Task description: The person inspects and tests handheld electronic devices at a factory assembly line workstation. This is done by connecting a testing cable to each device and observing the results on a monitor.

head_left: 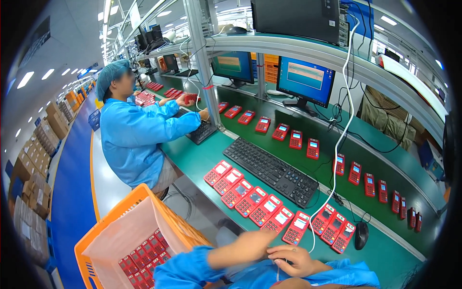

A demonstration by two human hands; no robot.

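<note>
Low in the head view, my left hand (245, 248) reaches in from the left, smeared by motion, its fingertips hard to make out. It is just above the front row of red card payment terminals, near a terminal (278, 220) with a lit screen. Beside it, my right hand (294, 260) is closed with curled fingers round a white cable (335, 159) that hangs from the upper shelf. A short length of this cable shows below the fingers. Under my hands a bit of red peeks out at the lower edge, mostly hidden.
A black keyboard (269, 171) and mouse (361, 235) lie on the green bench. More red terminals (296, 139) line the far side below a monitor (306, 79). An orange crate (180, 224) with several terminals stands at left. A co-worker in blue (132, 137) works beyond it.
</note>
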